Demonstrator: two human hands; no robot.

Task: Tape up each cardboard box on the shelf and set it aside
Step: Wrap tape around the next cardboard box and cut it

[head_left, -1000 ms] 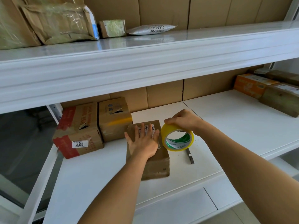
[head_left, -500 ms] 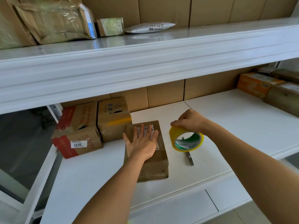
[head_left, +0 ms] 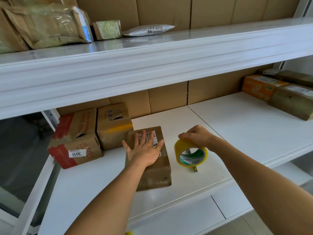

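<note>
From the head view, the left hand (head_left: 144,150) lies flat with fingers spread on top of the box (head_left: 149,160), pressing it to the lower shelf (head_left: 245,126). The box sits near the shelf's front edge, its back corner just beside two more boxes (head_left: 94,133) stacked side by side to its left. Just right of the box, the right hand (head_left: 197,135) curls over the top of a yellow tape roll (head_left: 190,154), gripping it on edge. A small dark tool (head_left: 194,169) pokes out from under the roll, toward the front edge. Well to the right of the box, further parcels (head_left: 279,94) lie at the shelf's far end.

No strip of tape is visible between roll and box, so I cannot tell whether a loose end is free. If it is stuck down on the roll, one hand alone may struggle to peel it, and lifting the left hand to help would free the box to slide. The box sits close to the front edge, so a hard pull on the tape toward the person could drag it off. Tape pulled at a slant would likely crease or cover the label under the left fingers. The tool under the roll could be knocked off the shelf.
</note>
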